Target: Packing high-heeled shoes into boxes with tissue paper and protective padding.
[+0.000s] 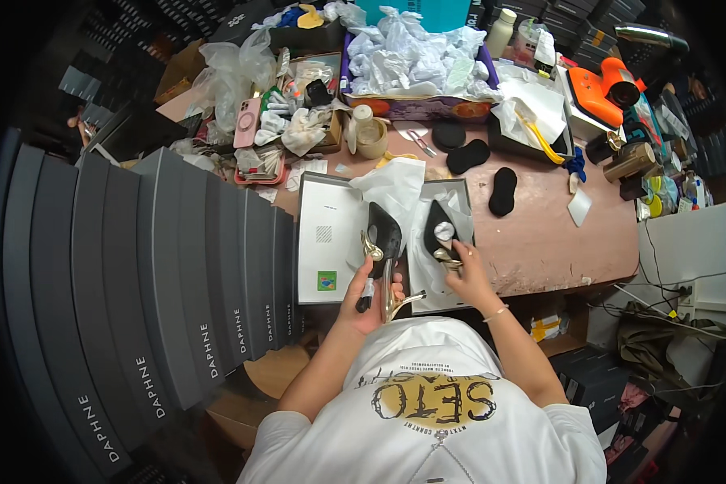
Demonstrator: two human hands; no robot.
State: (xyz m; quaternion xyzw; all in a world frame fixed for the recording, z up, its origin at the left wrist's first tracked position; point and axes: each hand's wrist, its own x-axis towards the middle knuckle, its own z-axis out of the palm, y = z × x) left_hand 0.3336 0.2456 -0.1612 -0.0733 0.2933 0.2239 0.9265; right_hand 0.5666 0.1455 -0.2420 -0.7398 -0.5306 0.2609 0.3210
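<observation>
Left hand (358, 313) grips one black pointed shoe (386, 232) with a metallic heel, and one small black-and-white item (365, 295) shows against its fingers. Right hand (469, 277) has bent fingers at a second such shoe (436, 219), lying on white paper (418, 262) inside one open box (470, 194); whether it grips cannot be told. Beyond, two waisted black pads (502, 192) and one round black disc (448, 135) lie on the surface (557, 246).

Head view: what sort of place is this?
Likely a shoe-packing or finishing workshop: tall stacked dark boxes, an open box on the cluttered table, and a black heeled shoe in the left hand.
</observation>
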